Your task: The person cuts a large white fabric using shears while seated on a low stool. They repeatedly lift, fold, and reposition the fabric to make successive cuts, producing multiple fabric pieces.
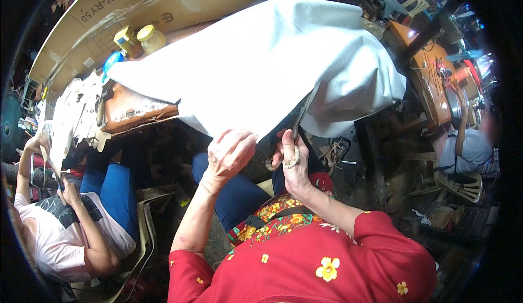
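A large white sheet (250, 63), like smooth leather or vinyl, drapes over the work table (133, 109) and hangs past its front edge. My left hand (231, 151) pinches the sheet's near edge. In my right hand (297, 175) is a pair of scissors (295, 159) with pale wrapped handle loops, my thumb through one of them. Their blades point away from me, into a gap in the sheet right of my left hand; the sheet partly covers them. To the right of the blades the sheet hangs in folds.
Cardboard (185, 9) walls the table's far side. Near it stand two yellowish jars (151, 39). Cut white pieces (79, 112) pile at the table's left end, beside a seated co-worker (81, 227). Another person (468, 148) sits at right by an orange table (430, 85).
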The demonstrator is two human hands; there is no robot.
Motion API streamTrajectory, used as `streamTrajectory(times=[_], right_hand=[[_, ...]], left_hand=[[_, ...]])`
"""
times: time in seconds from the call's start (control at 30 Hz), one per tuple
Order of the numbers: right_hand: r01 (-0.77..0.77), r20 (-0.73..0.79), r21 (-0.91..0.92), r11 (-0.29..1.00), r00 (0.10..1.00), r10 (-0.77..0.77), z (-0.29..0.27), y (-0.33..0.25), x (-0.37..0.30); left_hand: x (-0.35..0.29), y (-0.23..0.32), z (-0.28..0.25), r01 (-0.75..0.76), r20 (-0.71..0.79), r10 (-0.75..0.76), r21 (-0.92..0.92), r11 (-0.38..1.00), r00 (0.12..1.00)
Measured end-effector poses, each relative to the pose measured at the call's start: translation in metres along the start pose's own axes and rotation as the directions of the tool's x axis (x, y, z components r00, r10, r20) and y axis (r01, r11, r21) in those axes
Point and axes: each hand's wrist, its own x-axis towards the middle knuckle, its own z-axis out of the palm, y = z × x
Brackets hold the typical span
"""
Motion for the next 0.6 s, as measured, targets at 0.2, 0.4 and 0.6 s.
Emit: streamTrajectory(times=[0.2,0.4,0.6], right_hand=[[0.029,-0.022,0.076,0.997,0.999,-0.027,-0.004,-0.002,0.011],[0.049,-0.014,-0.028,0.998,0.999,-0.049,-0.015,0.000,0.013],[0.036,0.009,-0.111,0.993,0.999,-0.035,-0.026,-0.004,0.011]], left_hand=[[-0.002,0.000,0.000,0.003,-0.011,-0.004,-0.021,1.000,1.000],[-0.001,0.001,-0.001,0.019,-0.025,-0.020,-0.036,0.999,0.999],[-0.005,-0.003,-0.003,0.016,-0.020,-0.016,-0.022,1.000,1.000]])
